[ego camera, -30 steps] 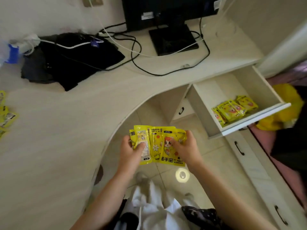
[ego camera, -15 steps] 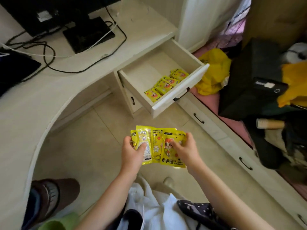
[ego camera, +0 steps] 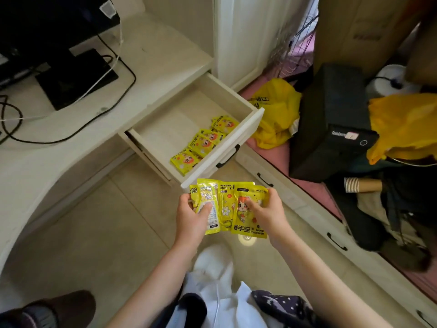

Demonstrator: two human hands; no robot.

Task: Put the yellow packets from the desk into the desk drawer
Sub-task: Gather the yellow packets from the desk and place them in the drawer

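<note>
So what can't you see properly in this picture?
- Held packets, head view: they overlap in a fan, and the left hand and right hand cover parts, so their number is unclear.
- Drawer: its front wall hides the near edge of the packets inside.
- Monitor: cut off by the top and left edges.
- Brown shoe: cut off by the bottom edge.

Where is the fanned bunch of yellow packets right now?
Head view, centre: the fanned yellow packets are held between the left hand and right hand, just below the open drawer.
</note>
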